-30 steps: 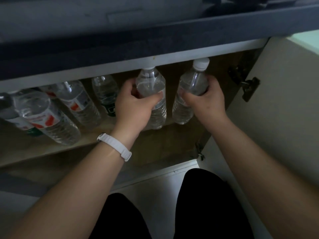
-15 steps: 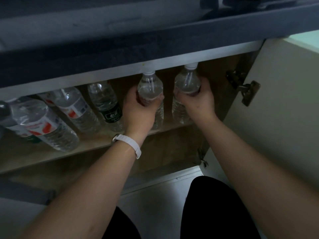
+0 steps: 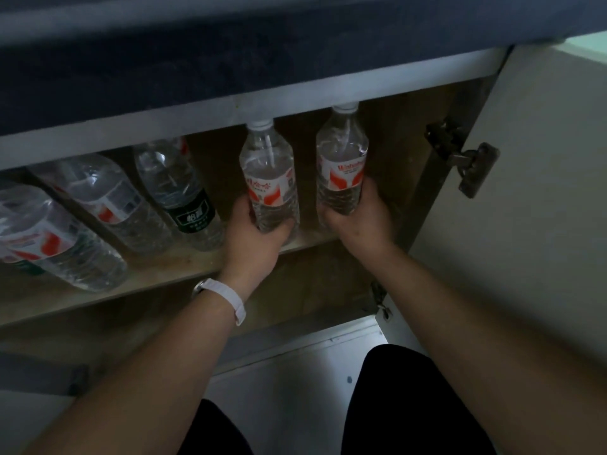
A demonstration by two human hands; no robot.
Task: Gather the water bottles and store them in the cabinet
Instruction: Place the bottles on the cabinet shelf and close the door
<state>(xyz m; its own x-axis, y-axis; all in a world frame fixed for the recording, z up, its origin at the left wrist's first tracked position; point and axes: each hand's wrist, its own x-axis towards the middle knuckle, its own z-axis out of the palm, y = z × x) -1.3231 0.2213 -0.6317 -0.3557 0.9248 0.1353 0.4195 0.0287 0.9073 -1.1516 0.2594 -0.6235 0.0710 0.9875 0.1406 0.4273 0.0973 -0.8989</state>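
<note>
Hiding bottle bases: curled fingers

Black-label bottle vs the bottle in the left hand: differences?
The black-label bottle has a dark label; the bottle in the left hand has a white and red one. The black-label bottle stands free on the shelf; the other is gripped near its base by the left hand. Both are clear, with water inside.
</note>
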